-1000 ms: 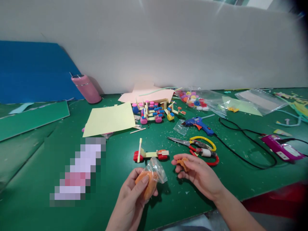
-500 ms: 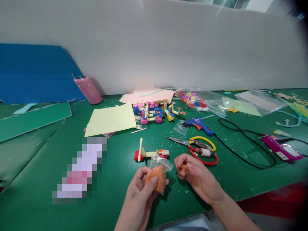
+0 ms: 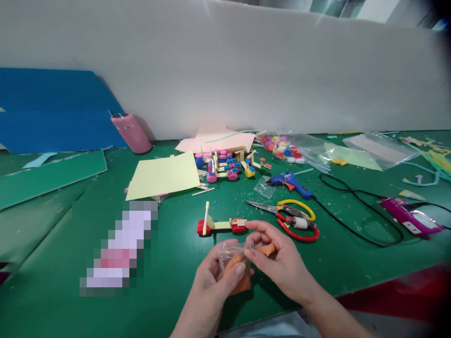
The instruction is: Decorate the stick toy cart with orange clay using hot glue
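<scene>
Near the front edge, my left hand [image 3: 220, 281] grips a small clear bag [image 3: 230, 256] with an orange lump [image 3: 241, 281] inside, its thumb pressed on the front. My right hand [image 3: 280, 263] is closed at the bag's upper right edge, a smaller orange piece [image 3: 267, 249] held in its fingers. Just beyond both hands a little stick car [image 3: 221, 226] with red wheels lies on the green table [image 3: 169, 281]. Scissors [image 3: 296, 218] with yellow and red handles lie to the right of the car.
A blue glue gun [image 3: 291, 184] has a black cord running to a magenta power strip [image 3: 410, 217]. Several small cars [image 3: 221, 169] stand behind, by a yellow sheet [image 3: 164, 177] and a bag of coloured wheels [image 3: 282, 148]. A pink cup [image 3: 132, 134] is back left.
My right hand has moved left, and its fingers now touch the bag's top. My left hand has turned the bag slightly. The camera view has shifted a little.
</scene>
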Motion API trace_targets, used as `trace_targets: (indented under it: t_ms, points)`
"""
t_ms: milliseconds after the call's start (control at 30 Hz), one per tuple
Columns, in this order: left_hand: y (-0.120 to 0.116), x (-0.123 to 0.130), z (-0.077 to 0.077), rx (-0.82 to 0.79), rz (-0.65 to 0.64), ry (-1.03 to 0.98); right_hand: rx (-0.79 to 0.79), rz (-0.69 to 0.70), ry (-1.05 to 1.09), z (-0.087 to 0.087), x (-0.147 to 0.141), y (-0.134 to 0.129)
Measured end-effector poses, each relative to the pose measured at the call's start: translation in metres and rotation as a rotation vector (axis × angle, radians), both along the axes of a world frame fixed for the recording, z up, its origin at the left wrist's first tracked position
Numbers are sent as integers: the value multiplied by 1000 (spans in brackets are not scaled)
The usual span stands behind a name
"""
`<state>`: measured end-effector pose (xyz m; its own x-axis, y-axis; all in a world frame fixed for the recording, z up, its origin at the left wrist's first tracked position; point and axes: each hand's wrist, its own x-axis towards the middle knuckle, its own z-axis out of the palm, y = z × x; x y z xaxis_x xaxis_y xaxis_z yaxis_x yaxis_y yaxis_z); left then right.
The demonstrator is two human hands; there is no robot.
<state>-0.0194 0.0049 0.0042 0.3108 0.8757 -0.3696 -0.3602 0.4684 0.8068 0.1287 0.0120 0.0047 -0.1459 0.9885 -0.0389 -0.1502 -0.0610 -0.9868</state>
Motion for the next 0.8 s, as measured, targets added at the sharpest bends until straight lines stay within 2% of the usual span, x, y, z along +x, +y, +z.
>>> trace_targets:
  t_ms: [133,300,500,633,800]
  points:
    - [3,1,1,91,-34,133,19,-63,-53,5,0,0]
    - [4,2,4,96,-7,184,-27,-104,-37,7,-1,2]
    - [5,2,8,106,166,190,19,-68,-57,7,1,0]
    - [4,2,7,162,179,195,15,-29,-51,8,-3,-3]
    - [4,1,9,187,249,206,44,-76,-93,7,-8,-3]
